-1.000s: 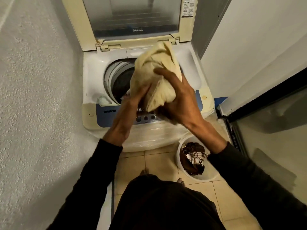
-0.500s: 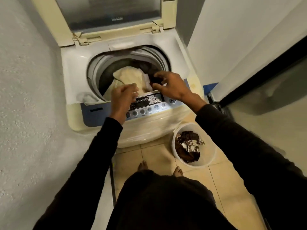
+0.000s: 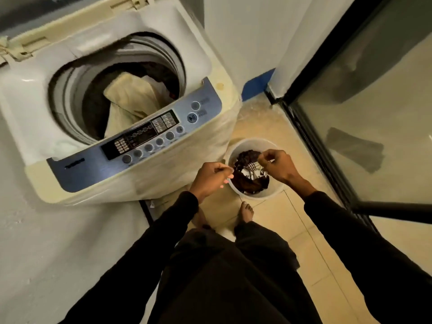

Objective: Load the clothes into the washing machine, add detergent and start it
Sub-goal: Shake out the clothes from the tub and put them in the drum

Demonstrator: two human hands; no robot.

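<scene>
Now I see both hands low down, over the white bucket (image 3: 253,195) on the floor. The bucket stands just beside the near right corner of the washing machine (image 3: 112,157). Dark clothes (image 3: 249,181) lie in it, and a checked cloth (image 3: 251,168) sits on top of them.

My left hand (image 3: 211,180) hangs at the left rim of the bucket. Its fingers are curled in, and I see nothing held in it. My right hand (image 3: 278,164) is above the far right side of the bucket. Its fingers are curled too, with the tips close to the clothes. I cannot tell if it has hold of any cloth.

The washing machine is on the left, and its lid (image 3: 70,24) stands up at the far side. Inside the drum (image 3: 70,94) lies a cream cloth (image 3: 131,97), and something dark (image 3: 161,73) lies behind it. The blue button panel (image 3: 145,141) runs along the near edge of the machine, with round buttons in a row.

I see black sleeves on both arms. One bare foot (image 3: 245,210) stands on the tan tile floor (image 3: 304,230), near the bucket. On the right is a glass door (image 3: 374,136) with a dark frame. A white wall (image 3: 245,31) is behind the machine, with a small blue bit (image 3: 257,84) at its bottom.
</scene>
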